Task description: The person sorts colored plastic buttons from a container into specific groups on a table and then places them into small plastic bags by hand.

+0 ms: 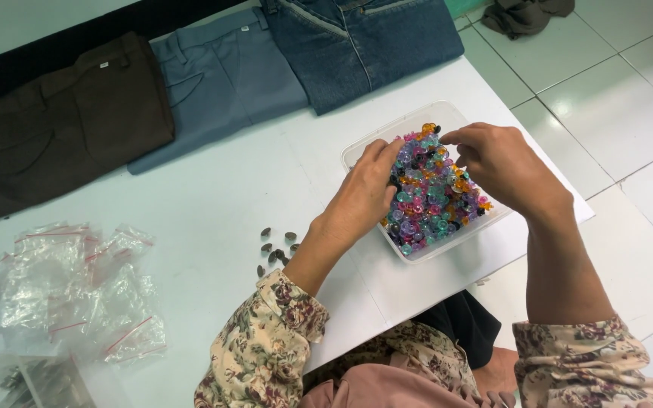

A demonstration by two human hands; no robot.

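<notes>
Left hand [364, 193] curled, right hand [500, 166] pinching.

A tub [357, 151] of beads [432, 193] sits on the table [213, 204], both hands in it. Left of it lie loose buttons [277, 245], farther left small bags [77, 291]. Behind, three pairs of trousers [221, 83] lie side by side.

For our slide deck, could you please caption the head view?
Both hands, left hand and right hand, pick through colourful translucent plastic buttons in a clear plastic tub.

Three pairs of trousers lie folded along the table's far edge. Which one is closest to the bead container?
The dark blue denim pair, rightmost of the three, lies just beyond the clear container. The grey-blue pair and the brown pair lie farther left.
</notes>
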